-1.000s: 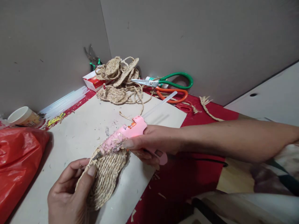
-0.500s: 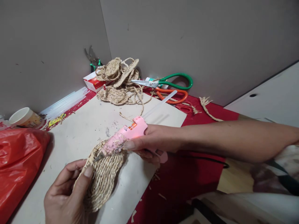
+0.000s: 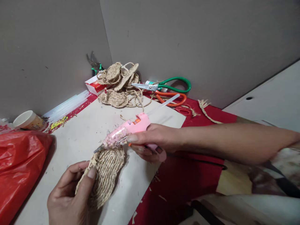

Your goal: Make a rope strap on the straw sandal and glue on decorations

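Observation:
My left hand [image 3: 67,197] grips the near edge of a flat oval piece of braided straw [image 3: 106,173], thumb pressed on top of it. My right hand [image 3: 150,142] is closed round a pink hot glue gun [image 3: 126,131] with a clear glue stick [image 3: 164,103] poking out of its back. The gun's metal nozzle points left and sits just above the far edge of the straw piece. Both rest over a pale cardboard sheet [image 3: 79,131] on a red table cover.
A pile of woven straw pieces and cord [image 3: 119,84] lies at the back corner, with green-handled scissors [image 3: 166,85] and orange-handled scissors [image 3: 172,98] beside it. Left: spare glue sticks [image 3: 67,104], a paper cup [image 3: 27,120], a red plastic bag [image 3: 18,165]. Grey walls close two sides.
The glue gun has lifted slightly, its nozzle now off the straw piece's upper edge. My left hand still holds the straw piece, shifted a little.

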`<action>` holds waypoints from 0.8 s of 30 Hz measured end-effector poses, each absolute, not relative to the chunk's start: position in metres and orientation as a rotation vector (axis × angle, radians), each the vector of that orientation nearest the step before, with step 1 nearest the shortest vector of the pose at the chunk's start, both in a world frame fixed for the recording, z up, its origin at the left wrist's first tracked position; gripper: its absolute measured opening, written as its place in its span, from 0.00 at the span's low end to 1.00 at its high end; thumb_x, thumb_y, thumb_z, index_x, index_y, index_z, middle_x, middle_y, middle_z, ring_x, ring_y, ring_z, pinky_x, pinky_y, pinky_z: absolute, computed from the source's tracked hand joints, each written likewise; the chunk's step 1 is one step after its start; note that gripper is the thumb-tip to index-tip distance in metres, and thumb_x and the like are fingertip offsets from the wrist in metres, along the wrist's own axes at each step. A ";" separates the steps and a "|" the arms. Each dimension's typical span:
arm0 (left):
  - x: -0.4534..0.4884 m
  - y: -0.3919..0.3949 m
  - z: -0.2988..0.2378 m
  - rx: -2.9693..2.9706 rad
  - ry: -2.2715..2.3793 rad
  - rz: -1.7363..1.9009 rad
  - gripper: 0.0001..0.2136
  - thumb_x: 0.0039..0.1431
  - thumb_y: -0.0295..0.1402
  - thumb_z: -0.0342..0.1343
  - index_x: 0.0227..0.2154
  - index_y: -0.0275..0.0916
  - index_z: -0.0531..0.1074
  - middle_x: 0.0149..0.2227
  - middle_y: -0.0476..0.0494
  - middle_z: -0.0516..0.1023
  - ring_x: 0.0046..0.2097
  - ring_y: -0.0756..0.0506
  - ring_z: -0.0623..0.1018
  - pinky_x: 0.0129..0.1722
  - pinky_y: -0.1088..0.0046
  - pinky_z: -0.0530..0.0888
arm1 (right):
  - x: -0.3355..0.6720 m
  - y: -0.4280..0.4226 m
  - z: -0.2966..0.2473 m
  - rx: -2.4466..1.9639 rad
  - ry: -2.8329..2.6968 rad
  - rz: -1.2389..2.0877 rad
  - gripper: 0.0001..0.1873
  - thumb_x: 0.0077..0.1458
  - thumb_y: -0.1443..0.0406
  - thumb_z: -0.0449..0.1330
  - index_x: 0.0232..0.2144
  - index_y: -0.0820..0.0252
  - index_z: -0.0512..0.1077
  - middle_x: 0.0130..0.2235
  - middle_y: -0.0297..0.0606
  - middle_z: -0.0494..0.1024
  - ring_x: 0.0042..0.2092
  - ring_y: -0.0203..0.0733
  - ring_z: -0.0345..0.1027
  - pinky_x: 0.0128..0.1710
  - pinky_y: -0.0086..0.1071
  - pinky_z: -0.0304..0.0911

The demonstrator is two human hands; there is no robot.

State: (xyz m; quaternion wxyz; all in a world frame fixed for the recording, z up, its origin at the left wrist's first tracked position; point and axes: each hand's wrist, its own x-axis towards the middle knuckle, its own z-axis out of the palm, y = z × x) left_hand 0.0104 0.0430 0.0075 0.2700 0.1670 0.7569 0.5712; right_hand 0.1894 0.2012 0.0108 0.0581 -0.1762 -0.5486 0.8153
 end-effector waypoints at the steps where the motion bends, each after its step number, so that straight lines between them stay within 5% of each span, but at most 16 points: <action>1: 0.009 0.044 0.008 0.414 2.025 1.551 0.24 0.29 0.46 0.73 0.30 0.40 0.77 0.30 0.49 0.80 0.28 0.50 0.76 0.25 0.83 0.73 | 0.191 0.203 0.014 -0.574 -1.703 2.400 0.30 0.49 0.42 0.59 0.17 0.61 0.59 0.16 0.28 0.59 0.17 0.31 0.56 0.15 0.27 0.52; 4: 0.004 0.045 0.007 0.340 1.944 1.587 0.25 0.28 0.45 0.74 0.31 0.41 0.77 0.30 0.49 0.79 0.27 0.50 0.76 0.24 0.82 0.73 | 0.197 0.212 0.022 -0.629 -2.018 1.940 0.27 0.54 0.44 0.56 0.21 0.60 0.61 0.17 0.29 0.61 0.18 0.31 0.56 0.17 0.27 0.52; 9: -0.005 0.039 0.005 0.398 1.943 1.646 0.24 0.32 0.45 0.74 0.34 0.43 0.77 0.32 0.49 0.80 0.27 0.51 0.76 0.23 0.83 0.73 | 0.203 0.228 0.018 -0.509 -2.621 0.711 0.15 0.57 0.56 0.56 0.26 0.62 0.65 0.26 0.36 0.69 0.27 0.33 0.57 0.28 0.30 0.52; 12: -0.005 0.035 0.004 0.490 1.988 1.672 0.23 0.34 0.45 0.73 0.35 0.43 0.77 0.32 0.49 0.80 0.28 0.51 0.76 0.25 0.83 0.73 | 0.208 0.233 0.019 -0.572 -2.835 0.428 0.12 0.55 0.58 0.58 0.32 0.63 0.70 0.32 0.39 0.72 0.31 0.36 0.61 0.30 0.31 0.50; 16: -0.003 0.034 0.006 0.603 2.030 1.628 0.21 0.36 0.48 0.71 0.32 0.41 0.77 0.32 0.48 0.80 0.30 0.51 0.76 0.26 0.84 0.73 | 0.218 0.234 0.038 -0.466 -2.937 0.516 0.19 0.56 0.57 0.60 0.45 0.64 0.72 0.43 0.45 0.74 0.42 0.42 0.67 0.39 0.34 0.59; 19: 0.002 0.034 0.009 0.648 2.038 1.580 0.21 0.36 0.48 0.71 0.30 0.41 0.77 0.31 0.48 0.80 0.30 0.51 0.75 0.27 0.85 0.72 | 0.215 0.229 0.052 -0.426 -2.665 0.786 0.14 0.59 0.61 0.57 0.44 0.65 0.72 0.43 0.43 0.76 0.42 0.38 0.68 0.43 0.33 0.62; 22: 0.007 0.034 0.009 0.655 1.992 1.518 0.21 0.37 0.48 0.70 0.31 0.40 0.76 0.31 0.47 0.80 0.30 0.49 0.76 0.27 0.82 0.73 | 0.198 0.218 0.052 -0.432 -2.418 1.225 0.13 0.59 0.60 0.57 0.40 0.65 0.73 0.38 0.39 0.76 0.39 0.34 0.69 0.41 0.29 0.64; 24: 0.009 0.033 0.007 0.661 1.951 1.477 0.20 0.38 0.47 0.70 0.32 0.40 0.76 0.32 0.46 0.80 0.31 0.48 0.76 0.28 0.80 0.73 | 0.184 0.213 0.045 -0.457 -2.336 1.593 0.17 0.61 0.54 0.56 0.40 0.64 0.72 0.31 0.34 0.72 0.29 0.31 0.66 0.30 0.26 0.62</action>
